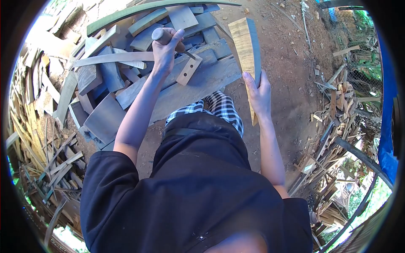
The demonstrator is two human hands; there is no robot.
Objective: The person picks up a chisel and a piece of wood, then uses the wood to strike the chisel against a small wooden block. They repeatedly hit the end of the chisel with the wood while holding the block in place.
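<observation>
My left hand is closed around the thick wooden handle of a tool with a thin metal shaft. The shaft points down and right, overlapping the top of a small wooden block with two dark holes. That block sits over a weathered plank. In my right hand is a long tapered wooden board, wide end away from me and narrow end towards me. My thumb lies on its pale face and my fingers wrap the far edge.
A heap of wood offcuts lies on the left, with a long curved strip across its far side. Scrap sticks pile up at lower left, and more scrap wood lines the right. Bare dirt ground runs between.
</observation>
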